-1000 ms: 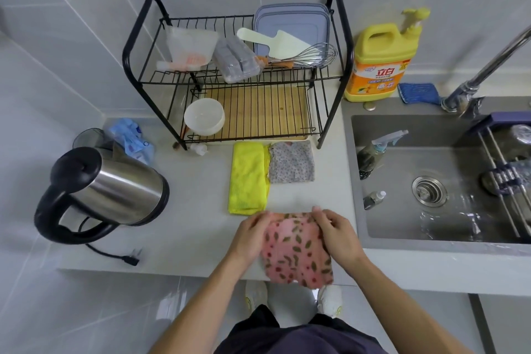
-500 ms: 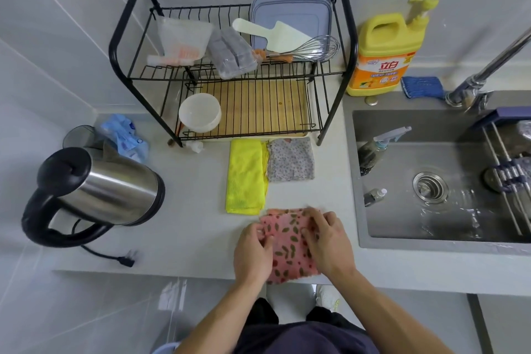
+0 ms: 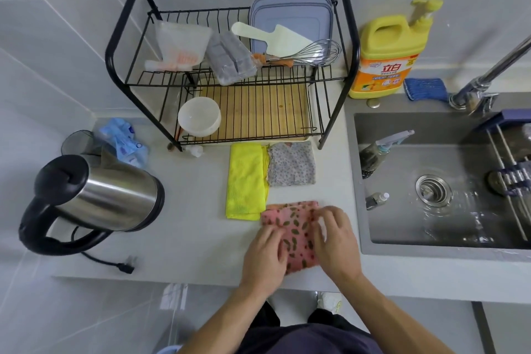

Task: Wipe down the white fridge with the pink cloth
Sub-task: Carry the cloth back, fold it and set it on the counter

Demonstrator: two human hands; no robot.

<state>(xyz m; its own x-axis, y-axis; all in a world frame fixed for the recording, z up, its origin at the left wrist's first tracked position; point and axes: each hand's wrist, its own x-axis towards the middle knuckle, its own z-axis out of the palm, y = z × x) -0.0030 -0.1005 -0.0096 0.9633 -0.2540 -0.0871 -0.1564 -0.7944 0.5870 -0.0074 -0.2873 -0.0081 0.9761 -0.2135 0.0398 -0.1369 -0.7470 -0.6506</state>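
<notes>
The pink cloth (image 3: 293, 231), patterned with dark leaves, lies folded flat on the grey counter (image 3: 186, 227) near its front edge, just left of the sink. My left hand (image 3: 264, 257) rests on the cloth's left side with its fingers laid over it. My right hand (image 3: 336, 238) presses on the right side, fingertips near the cloth's far right corner. No white fridge is in view.
A yellow cloth (image 3: 245, 181) and a grey patterned cloth (image 3: 291, 164) lie just behind the pink one. A black dish rack (image 3: 230, 80) stands at the back, a steel kettle (image 3: 97, 198) to the left. The sink (image 3: 431, 244) with bottles is on the right.
The pink cloth hung over the counter edge between both hands; it now lies flat on the counter, pushed further back, with both hands on top.
</notes>
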